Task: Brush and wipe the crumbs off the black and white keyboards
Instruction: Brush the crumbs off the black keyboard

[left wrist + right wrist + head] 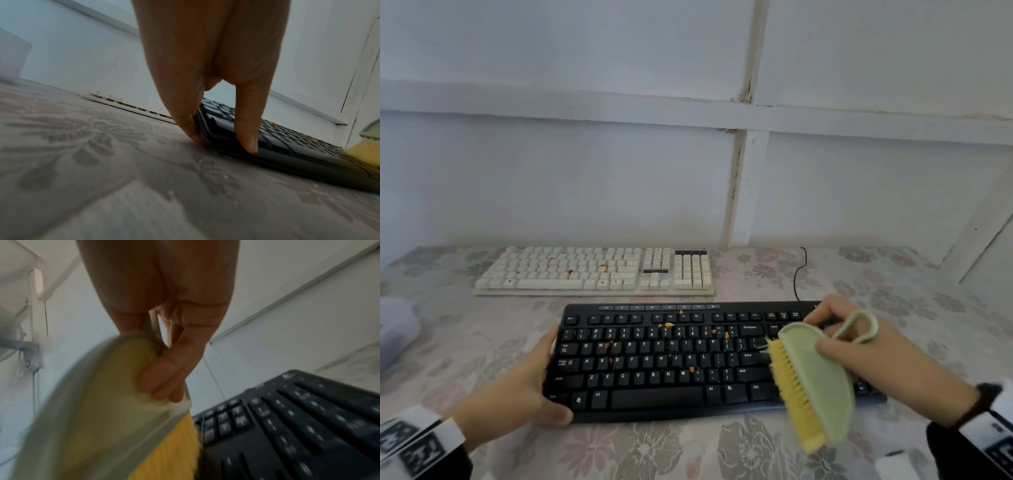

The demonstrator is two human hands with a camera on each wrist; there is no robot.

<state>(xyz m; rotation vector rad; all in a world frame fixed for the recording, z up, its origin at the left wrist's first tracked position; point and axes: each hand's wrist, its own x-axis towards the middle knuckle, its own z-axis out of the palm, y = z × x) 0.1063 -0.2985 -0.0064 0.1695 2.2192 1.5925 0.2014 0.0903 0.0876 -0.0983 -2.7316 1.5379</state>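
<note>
Head view: brushing the black keyboard [671,359] is just starting.
Right hand [866,346] grips the brush [815,387]; left hand [524,387] holds the keyboard's edge. Crumbs [667,325] remain, and the white keyboard [592,270] behind is still dirty.

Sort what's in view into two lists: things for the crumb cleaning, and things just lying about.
For the job: black keyboard, white keyboard, brush, crumbs, left hand, right hand.

Lying about: black cable, white object at the left edge.
</note>
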